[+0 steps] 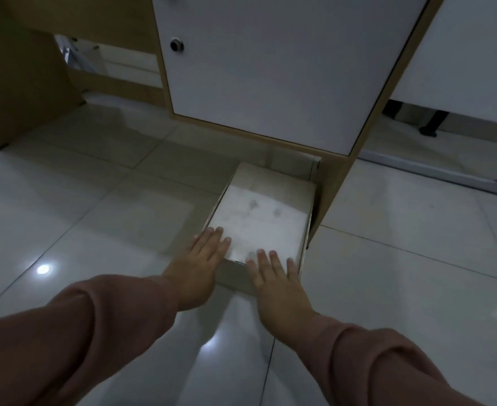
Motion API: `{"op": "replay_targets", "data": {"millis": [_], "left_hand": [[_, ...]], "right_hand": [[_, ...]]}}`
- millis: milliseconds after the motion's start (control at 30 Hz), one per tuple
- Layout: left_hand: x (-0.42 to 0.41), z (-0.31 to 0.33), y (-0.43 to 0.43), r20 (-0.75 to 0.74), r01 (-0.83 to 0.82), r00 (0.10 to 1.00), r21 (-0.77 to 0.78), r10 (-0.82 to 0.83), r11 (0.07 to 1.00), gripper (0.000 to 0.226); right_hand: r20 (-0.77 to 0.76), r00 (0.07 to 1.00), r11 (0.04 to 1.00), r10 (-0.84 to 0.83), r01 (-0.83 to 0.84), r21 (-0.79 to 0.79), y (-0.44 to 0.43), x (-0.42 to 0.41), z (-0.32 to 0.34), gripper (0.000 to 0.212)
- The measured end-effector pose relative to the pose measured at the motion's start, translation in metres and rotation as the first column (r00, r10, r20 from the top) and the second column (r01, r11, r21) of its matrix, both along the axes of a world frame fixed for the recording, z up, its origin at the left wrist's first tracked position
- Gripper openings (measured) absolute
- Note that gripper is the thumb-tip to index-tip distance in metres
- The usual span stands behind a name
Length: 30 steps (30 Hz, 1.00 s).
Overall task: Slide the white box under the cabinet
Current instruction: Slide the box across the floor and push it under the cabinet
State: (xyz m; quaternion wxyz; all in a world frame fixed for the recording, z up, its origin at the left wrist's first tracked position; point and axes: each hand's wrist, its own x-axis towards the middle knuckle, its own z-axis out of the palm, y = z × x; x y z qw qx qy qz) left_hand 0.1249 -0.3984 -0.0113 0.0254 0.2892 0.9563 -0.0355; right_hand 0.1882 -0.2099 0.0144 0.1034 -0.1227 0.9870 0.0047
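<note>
White box [260, 218] | left hand [201, 266], right hand [276, 278] flat, fingers spread, pressing near edge

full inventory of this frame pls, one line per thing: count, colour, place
white box: 1, white top with cardboard-tan sides, on the floor, far end at the gap under the cabinet
cabinet: 1, white door in a wood-tone frame, top centre
lock: 1, round, dark metal, upper left of the cabinet door
wood panel: 1, brown, far left
floor: 1, glossy pale tiles with light reflections
dark stand foot: 1, black, right background
sleeves: 2, dusty pink, bottom
left hand: 1, flat on the box's near-left corner
right hand: 1, flat on the box's near edge
</note>
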Motion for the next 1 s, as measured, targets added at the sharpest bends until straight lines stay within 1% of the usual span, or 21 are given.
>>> {"op": "replay_targets", "data": {"millis": [33, 133, 200, 300, 333, 400, 500, 600, 667, 733, 800, 933, 1000], "left_hand": [[0.007, -0.007, -0.005, -0.015, 0.026, 1.0, -0.005, -0.026, 1.0, 0.1], [0.022, -0.027, -0.018, -0.039, 0.115, 0.993, 0.002, -0.115, 0.993, 0.12], [0.022, -0.032, -0.022, -0.023, 0.127, 0.992, -0.044, -0.128, 0.991, 0.123], [0.012, -0.031, -0.021, -0.005, 0.116, 0.993, -0.068, -0.116, 0.991, 0.127], [0.008, -0.031, -0.02, -0.02, 0.107, 0.994, -0.076, -0.109, 0.991, 0.13], [0.003, -0.034, -0.018, -0.033, 0.094, 0.995, -0.075, -0.096, 0.993, 0.131], [-0.008, -0.03, -0.01, -0.01, 0.085, 0.996, -0.082, -0.086, 0.993, 0.13], [-0.02, -0.02, 0.003, 0.019, 0.056, 0.998, -0.132, -0.054, 0.99, 0.117], [-0.026, -0.009, 0.014, 0.013, 0.05, 0.999, -0.163, -0.049, 0.985, 0.111], [-0.032, -0.004, 0.022, 0.027, 0.049, 0.999, -0.118, -0.046, 0.992, 0.103], [-0.038, 0.001, 0.029, 0.139, 0.03, 0.99, -0.14, -0.011, 0.99, 0.094], [-0.048, 0.007, 0.039, 0.171, 0.013, 0.985, -0.105, 0.005, 0.994, 0.092], [-0.046, 0.003, 0.041, 0.183, -0.024, 0.982, -0.087, 0.04, 0.996, 0.092]], "right_hand": [[-0.048, 0.999, 1.0, 0.004, -0.004, 0.002, -0.006, 0.006, -0.005, 0.08], [-0.005, 0.999, 0.999, -0.038, 0.038, 0.002, -0.016, 0.017, -0.023, 0.083], [-0.002, 0.999, 0.999, -0.052, 0.052, 0.003, -0.017, 0.014, -0.029, 0.084], [0.021, 0.998, 0.998, -0.066, 0.066, 0.007, -0.015, 0.007, -0.029, 0.089], [0.018, 0.998, 0.998, -0.057, 0.057, -0.003, -0.015, 0.006, -0.026, 0.088], [0.02, 1.0, 1.0, -0.016, 0.016, 0.003, -0.012, 0.0, -0.024, 0.08], [0.022, 1.0, 1.0, -0.021, 0.021, -0.002, -0.006, -0.01, -0.018, 0.074], [0.033, 0.999, 0.999, -0.031, 0.032, -0.026, 0.002, -0.024, -0.019, 0.076], [0.043, 0.998, 0.999, -0.039, 0.04, -0.019, 0.008, -0.033, -0.02, 0.076], [0.066, 0.997, 0.999, -0.041, 0.043, -0.018, 0.015, -0.043, -0.019, 0.075], [0.084, 0.995, 0.999, -0.044, 0.046, -0.022, 0.021, -0.05, -0.017, 0.076], [0.131, 0.989, 0.997, -0.07, 0.074, -0.021, 0.026, -0.06, -0.011, 0.078], [0.173, 0.978, 0.991, -0.114, 0.125, -0.054, 0.023, -0.06, -0.008, 0.079]]}}
